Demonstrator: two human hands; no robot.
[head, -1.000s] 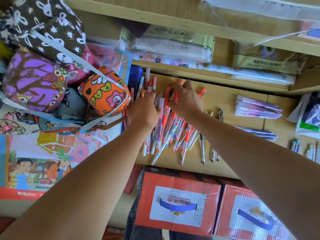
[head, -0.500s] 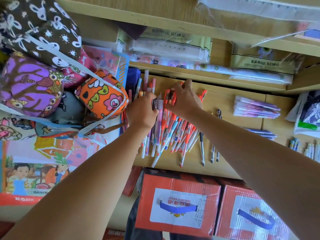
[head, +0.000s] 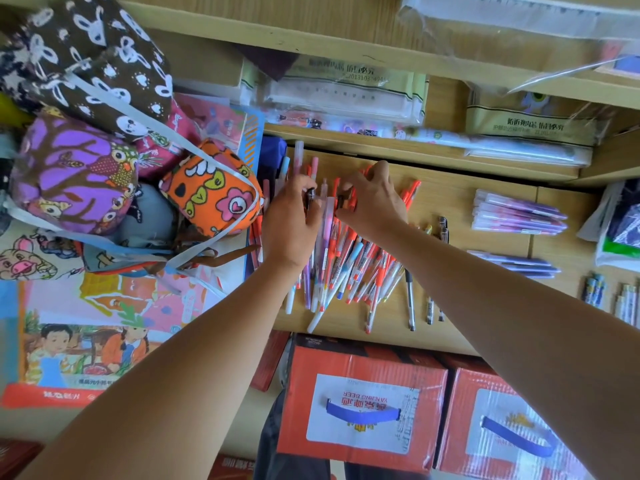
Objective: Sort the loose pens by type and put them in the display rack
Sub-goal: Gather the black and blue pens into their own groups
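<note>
One camera is sitting on the person's head and is looking forward and down. It is seeing the flat light wooden shelf point(head: 450, 202) and the pile of red and white plastic pens point(head: 349, 268) from close up.

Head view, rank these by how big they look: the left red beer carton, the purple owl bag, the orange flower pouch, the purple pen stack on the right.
1. left red beer carton, though it is nearest the camera
2. purple owl bag, partly covered
3. orange flower pouch
4. purple pen stack
</note>
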